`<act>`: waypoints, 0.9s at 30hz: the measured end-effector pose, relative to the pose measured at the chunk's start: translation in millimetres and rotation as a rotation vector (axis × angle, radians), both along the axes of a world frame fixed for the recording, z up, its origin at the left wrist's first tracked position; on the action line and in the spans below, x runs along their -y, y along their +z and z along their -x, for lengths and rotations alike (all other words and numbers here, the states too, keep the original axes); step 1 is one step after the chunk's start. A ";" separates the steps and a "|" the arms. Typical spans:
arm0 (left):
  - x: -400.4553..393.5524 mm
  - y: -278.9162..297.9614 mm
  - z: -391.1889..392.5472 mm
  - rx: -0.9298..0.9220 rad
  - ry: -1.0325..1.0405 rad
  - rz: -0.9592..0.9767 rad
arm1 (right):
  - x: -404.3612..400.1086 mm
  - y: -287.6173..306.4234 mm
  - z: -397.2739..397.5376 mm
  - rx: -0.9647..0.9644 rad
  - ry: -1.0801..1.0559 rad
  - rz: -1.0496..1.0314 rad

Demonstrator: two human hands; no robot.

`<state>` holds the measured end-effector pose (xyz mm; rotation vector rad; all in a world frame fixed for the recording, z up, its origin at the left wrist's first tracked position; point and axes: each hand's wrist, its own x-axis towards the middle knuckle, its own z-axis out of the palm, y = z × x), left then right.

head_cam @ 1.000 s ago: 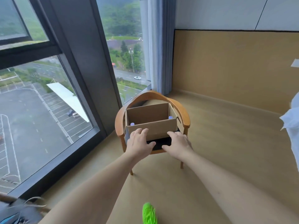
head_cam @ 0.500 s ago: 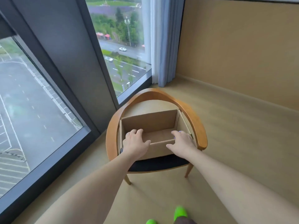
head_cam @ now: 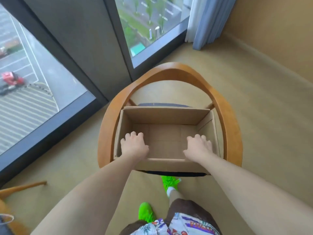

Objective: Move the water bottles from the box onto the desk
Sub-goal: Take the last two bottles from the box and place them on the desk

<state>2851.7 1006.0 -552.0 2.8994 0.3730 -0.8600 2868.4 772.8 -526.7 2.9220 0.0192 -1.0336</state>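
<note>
An open cardboard box (head_cam: 166,116) sits on the seat of a wooden armchair (head_cam: 171,72). Both my hands reach down inside it. My left hand (head_cam: 133,145) is in the near left corner and my right hand (head_cam: 199,147) in the near right corner, fingers curled downward. No water bottle shows; whatever is under the hands is hidden. The box floor between the hands is bare cardboard.
Floor-to-ceiling windows (head_cam: 42,82) run along the left and back, with a blue curtain (head_cam: 203,22) at the right end. Tan floor surrounds the chair. My green shoes (head_cam: 145,212) stand just in front of it. Part of another wooden chair (head_cam: 15,189) shows at lower left.
I have stepped up close over the chair and the view tilted down. Both hands went from the box's front wall to inside its near corners. The bottle caps seen earlier are now covered.
</note>
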 end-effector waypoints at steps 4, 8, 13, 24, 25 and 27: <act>-9.5 -26.0 -11.6 -0.216 -0.058 -0.185 | 15.9 -36.2 -18.0 -0.126 0.099 0.135; -4.2 -43.0 -19.2 -0.361 -0.021 -0.171 | 18.8 -62.3 -20.5 -0.229 0.182 0.206; -5.2 -49.0 -29.4 -0.266 0.054 -0.117 | 12.0 -73.3 -30.9 -0.172 0.150 0.143; 30.1 -85.2 -27.9 -0.037 0.080 0.268 | -10.0 -111.3 -30.6 -0.018 0.086 -0.276; 30.2 -93.2 -26.4 -0.066 0.055 0.281 | -10.1 -117.4 -29.8 -0.061 0.054 -0.308; 29.7 -105.9 -26.5 -0.125 0.030 0.303 | -10.9 -128.0 -28.9 -0.180 0.020 -0.362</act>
